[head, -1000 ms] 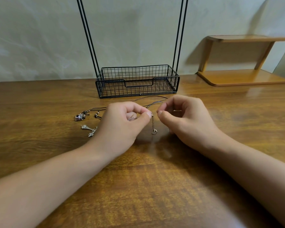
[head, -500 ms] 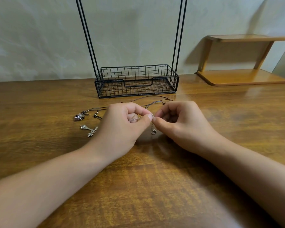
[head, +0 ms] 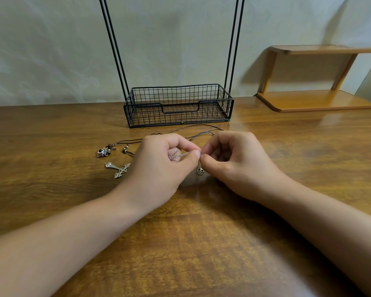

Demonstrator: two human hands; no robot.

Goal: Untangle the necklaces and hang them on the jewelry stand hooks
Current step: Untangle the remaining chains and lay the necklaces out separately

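— Between the two thumb tips, what's there?
— A thin silver chain. The left hand pinches it between thumb and curled forefinger; the right hand pinches it too, its fingertips pressed together and touching the left thumb. A short tail of chain hangs just below the pinch, ending in a small clasp near the wooden table.

— And beyond the fingers?
— Dark cords run behind both hands, looping out past the right knuckles and trailing off left of the left hand. There, a small dark-stoned pendant lies on the table, with a silver cross pendant just nearer, both apart from the left hand. How the cords and chain cross under the hands I cannot tell.

— The stand?
— The jewelry stand sits beyond the fingers, well apart: a black wire basket base with paired uprights rising out of view. Its hooks aren't visible. A wooden shelf stands far right against the wall.
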